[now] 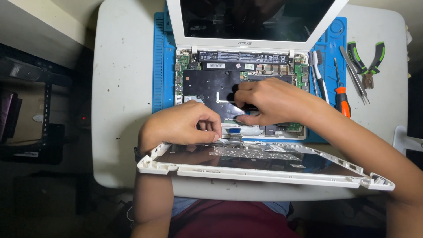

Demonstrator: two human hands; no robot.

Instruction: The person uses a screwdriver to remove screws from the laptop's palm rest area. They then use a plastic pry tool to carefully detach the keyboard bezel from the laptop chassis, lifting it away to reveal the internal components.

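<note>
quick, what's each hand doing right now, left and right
Left hand: fingers pinched shut on the flat ribbon cable.
Right hand: fingers curled onto the open laptop; what it holds cannot be told.

A small electronics repair bench: a white table (119, 88) carries a blue repair mat (159, 66), an opened white laptop (240, 66), and at upper right a screwdriver (340, 94), tweezers (354, 75) and pliers (368, 61).
</note>
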